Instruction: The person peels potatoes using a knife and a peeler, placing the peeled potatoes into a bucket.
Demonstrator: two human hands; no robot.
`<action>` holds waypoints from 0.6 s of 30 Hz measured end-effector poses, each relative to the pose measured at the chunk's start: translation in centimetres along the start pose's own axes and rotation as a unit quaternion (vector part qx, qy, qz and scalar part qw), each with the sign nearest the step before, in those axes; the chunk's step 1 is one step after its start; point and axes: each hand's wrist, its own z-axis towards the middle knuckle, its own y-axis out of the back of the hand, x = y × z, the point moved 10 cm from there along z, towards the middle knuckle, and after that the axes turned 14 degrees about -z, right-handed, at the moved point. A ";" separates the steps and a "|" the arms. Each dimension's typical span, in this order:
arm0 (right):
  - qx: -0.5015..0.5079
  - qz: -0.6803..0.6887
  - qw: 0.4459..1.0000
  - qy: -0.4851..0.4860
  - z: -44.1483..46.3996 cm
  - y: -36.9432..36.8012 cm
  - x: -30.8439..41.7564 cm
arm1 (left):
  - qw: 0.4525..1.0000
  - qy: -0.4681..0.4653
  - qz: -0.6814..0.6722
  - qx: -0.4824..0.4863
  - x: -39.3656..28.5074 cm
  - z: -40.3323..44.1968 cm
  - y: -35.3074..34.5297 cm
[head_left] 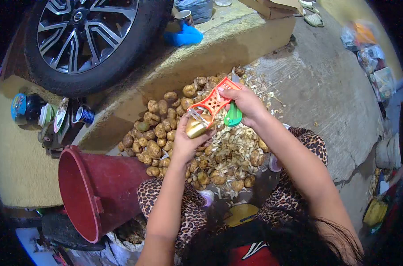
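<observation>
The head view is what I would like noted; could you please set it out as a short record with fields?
Left hand: holds a potato with pale, peeled strips
Right hand: grips an orange peeler and a green-handled tool
Peeler position: end over the potato; exact contact unclear
Ground: piled potatoes, with peelings beside and among them
Person's left: red bucket
Upper left: car wheel
</observation>
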 end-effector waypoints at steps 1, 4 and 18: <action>-0.017 -0.003 1.000 0.005 0.1 0.5 0.1 | 0.997 0.042 -0.070 -0.015 0.7 -0.2 0.1; -0.110 -0.102 0.986 0.068 0.1 2.9 2.1 | 0.977 0.032 -0.202 0.064 -0.3 -0.7 -1.6; -0.094 -0.173 0.971 0.136 -0.2 2.5 4.3 | 0.910 0.110 -0.375 -0.137 4.8 1.3 2.9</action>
